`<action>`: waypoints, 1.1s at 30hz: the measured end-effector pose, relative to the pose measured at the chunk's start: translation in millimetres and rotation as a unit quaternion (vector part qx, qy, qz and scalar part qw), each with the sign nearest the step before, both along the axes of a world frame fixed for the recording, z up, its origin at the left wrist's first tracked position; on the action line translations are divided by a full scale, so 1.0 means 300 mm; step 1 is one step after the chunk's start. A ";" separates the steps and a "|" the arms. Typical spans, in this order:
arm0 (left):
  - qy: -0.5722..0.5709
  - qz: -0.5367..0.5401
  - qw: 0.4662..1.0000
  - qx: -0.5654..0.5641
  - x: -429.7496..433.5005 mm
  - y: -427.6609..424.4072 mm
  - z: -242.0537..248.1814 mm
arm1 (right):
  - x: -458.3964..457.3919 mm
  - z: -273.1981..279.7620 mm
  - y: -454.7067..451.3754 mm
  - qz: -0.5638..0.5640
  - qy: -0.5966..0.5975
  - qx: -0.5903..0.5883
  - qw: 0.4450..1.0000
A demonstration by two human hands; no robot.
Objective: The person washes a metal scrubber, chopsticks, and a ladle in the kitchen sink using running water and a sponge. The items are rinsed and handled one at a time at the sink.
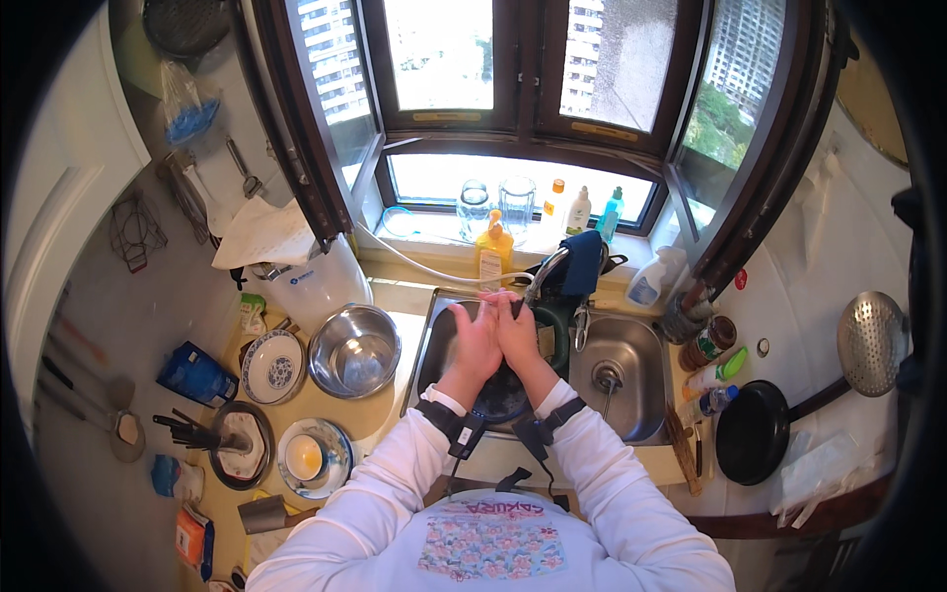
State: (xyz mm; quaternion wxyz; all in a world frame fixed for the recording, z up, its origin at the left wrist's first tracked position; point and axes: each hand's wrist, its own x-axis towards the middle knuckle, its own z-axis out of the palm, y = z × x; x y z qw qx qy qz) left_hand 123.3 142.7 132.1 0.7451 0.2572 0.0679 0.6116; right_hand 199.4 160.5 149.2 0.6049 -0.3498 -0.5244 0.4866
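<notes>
My left hand and my right hand are pressed together over the left basin of a steel double sink, near the faucet. The fingers meet at the far end and I see nothing held between them. Below them a dark pan or pot lies in the basin, partly hidden by my wrists. A dark blue cloth hangs over the faucet. Behind my hands stands a yellow pump bottle. The right basin has a strainer in its drain.
On the left counter are a steel bowl, a patterned plate, a yellow bowl and a cleaver. A spray bottle, jars and a black frying pan are on the right. Glass jars and bottles line the windowsill.
</notes>
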 end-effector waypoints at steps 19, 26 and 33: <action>-0.143 0.277 0.849 -0.426 0.019 0.098 -0.221 | 0.173 0.063 -0.017 -0.297 0.376 -0.102 0.872; -0.137 0.274 0.870 -0.387 -0.012 0.080 -0.128 | 0.202 -0.184 -0.028 -0.245 0.532 -0.273 0.763; -0.060 0.251 0.904 -0.341 -0.082 0.096 0.012 | 0.332 -0.394 -0.046 -0.236 0.457 -0.372 0.773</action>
